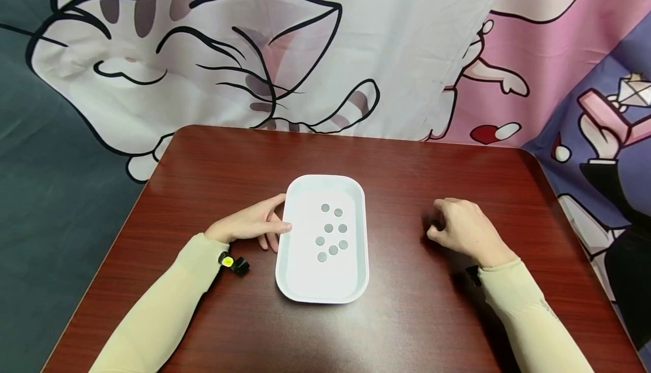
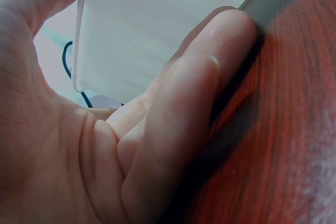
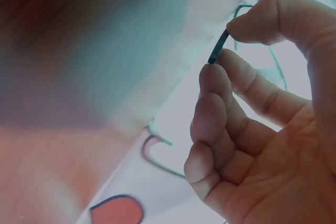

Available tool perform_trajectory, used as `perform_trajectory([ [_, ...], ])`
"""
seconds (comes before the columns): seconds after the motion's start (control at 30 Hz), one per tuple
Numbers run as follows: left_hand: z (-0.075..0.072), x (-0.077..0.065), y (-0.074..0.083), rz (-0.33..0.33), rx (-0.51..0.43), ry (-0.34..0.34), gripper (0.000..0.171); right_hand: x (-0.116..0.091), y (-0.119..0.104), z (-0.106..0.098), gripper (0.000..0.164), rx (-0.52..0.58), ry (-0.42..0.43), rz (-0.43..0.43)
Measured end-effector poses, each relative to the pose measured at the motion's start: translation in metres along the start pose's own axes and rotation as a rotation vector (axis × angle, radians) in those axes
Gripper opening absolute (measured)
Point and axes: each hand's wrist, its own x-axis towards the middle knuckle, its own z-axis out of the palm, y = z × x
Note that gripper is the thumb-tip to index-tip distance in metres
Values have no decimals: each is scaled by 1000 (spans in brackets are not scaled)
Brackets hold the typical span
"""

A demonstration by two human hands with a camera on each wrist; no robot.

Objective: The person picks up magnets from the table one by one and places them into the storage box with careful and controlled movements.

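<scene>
Your left hand (image 1: 251,226) rests straight-fingered against the left wall of the smooth white rounded-rectangle tray (image 1: 305,288), mid-table, holding eight flat grey round discs (image 1: 331,231). Your right hand (image 1: 465,229), right of the tray, pinches a thin dark disc (image 3: 218,48) edge-on between thumb and forefinger over the glossy wood-grain table (image 1: 407,158).

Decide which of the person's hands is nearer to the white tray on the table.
Left. The left hand rests against the white tray's left edge, fingers touching its wall. The right hand is out to the tray's right, apart from it, pinching a small dark disc.
</scene>
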Motion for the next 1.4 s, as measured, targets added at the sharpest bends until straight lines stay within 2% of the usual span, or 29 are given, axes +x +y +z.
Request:
perform_trajectory([
  [0.33,0,0,0,2,-4,-4,82,12,-48,-8,21,34,116,-188],
  [0.73,-1,0,-1,5,-1,-3,80,28,-113,-20,17,136,179,-396],
  [1.07,0,1,-2,7,-10,-3,81,36,-145,-3,19,185,159,-531],
  [1.4,0,0,-1,-1,-4,2,80,38,-158,16,18,171,71,-569],
])
